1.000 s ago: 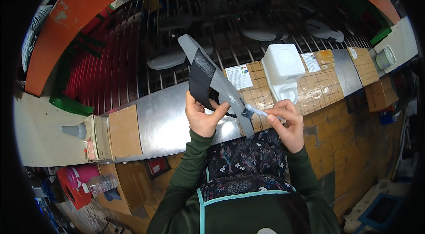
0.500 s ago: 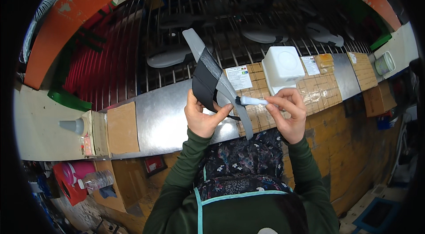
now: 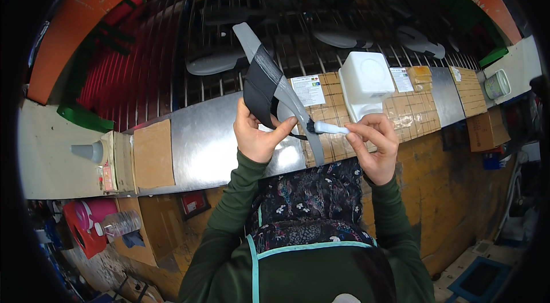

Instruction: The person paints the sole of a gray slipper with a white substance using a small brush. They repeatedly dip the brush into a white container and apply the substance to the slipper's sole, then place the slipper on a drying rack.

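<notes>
My left hand (image 3: 256, 134) is closed around a grey-soled sandal (image 3: 295, 102) with a black upper, holding it tilted on its side above the bench. The thumb presses near the sole while the other fingers are partly hidden behind the upper. Between thumb and fingertips, my right hand (image 3: 375, 148) pinches a small brush (image 3: 331, 128) with a white handle. Its dark bristles touch the edge of the sole toward the near end. Just beyond that hand, a white plastic container (image 3: 368, 78) stands on the bench.
Grey sandals or soles (image 3: 215, 66) lie on the metal-bar rack (image 3: 166, 68) beyond the bench. Taped cardboard (image 3: 409, 109) and printed cards (image 3: 308, 90) cover part of the metal bench (image 3: 200, 151). A green-white tub (image 3: 497, 85) stands far right; a clear bottle (image 3: 121, 224) lies lower left.
The view has shifted slightly. The sandal is still in my left hand, and the brush stays against the sole's edge with little visible movement.
</notes>
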Tool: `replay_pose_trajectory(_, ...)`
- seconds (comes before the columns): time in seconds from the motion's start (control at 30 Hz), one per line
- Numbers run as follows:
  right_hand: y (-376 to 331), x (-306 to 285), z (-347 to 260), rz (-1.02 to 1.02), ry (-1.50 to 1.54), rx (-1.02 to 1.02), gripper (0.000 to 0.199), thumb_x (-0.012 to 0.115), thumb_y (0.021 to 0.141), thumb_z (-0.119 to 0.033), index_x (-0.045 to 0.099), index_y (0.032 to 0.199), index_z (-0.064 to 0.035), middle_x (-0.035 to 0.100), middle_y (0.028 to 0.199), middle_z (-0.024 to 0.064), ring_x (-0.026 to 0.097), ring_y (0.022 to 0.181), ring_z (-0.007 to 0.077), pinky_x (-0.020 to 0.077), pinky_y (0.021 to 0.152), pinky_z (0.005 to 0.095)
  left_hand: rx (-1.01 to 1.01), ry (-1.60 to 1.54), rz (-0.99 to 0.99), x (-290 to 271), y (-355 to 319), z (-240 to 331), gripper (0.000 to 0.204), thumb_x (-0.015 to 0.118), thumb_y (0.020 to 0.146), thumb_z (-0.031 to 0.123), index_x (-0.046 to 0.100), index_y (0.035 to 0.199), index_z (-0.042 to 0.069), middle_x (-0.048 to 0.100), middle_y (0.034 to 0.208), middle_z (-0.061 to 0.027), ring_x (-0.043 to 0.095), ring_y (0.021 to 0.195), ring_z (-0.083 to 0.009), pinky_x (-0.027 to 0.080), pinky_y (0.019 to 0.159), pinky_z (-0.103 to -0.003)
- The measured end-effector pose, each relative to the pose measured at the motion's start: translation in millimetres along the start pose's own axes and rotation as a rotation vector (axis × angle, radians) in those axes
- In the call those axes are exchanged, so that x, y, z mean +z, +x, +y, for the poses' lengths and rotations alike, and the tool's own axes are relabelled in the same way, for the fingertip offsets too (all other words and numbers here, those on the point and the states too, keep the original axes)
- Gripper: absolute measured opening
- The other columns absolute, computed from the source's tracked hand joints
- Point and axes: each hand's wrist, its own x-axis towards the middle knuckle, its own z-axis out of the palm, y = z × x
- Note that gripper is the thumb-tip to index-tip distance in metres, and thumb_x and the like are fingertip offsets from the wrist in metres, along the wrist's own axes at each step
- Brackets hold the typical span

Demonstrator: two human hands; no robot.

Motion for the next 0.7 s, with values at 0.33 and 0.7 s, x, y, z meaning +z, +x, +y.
replay_pose_trajectory(0.33,-5.1,1.3,-2.5,0.018,-0.017,-0.004,0.019,0.078,0.075,-0.01,0.076,0.094,-0.0086,0.06,0.085,0.0006,0.05,0.07,0.0124,0.0317,0.074,0.0287,0.006,-0.02,0.043,-2.2,6.6,-0.7,0.054,0.08,0.073,0.0,0.045,0.113,0.001,0.061,0.092,-0.006,0.061,0.069,-0.0077,0.051,0.061,-0.021)
replay_pose_trajectory(0.7,-4.0,0.9,-6.7,0.052,-0.051,-0.028,0.02,0.077,0.075,-0.009,0.075,0.094,-0.0091,0.061,0.086,0.001,0.051,0.075,0.0143,0.0327,0.074,0.0294,-0.045,-0.102,0.096,-0.6,10.7,-3.7,0.047,0.078,0.077,-0.001,0.046,0.112,0.0,0.063,0.098,-0.0084,0.061,0.074,-0.0071,0.052,0.062,-0.021)
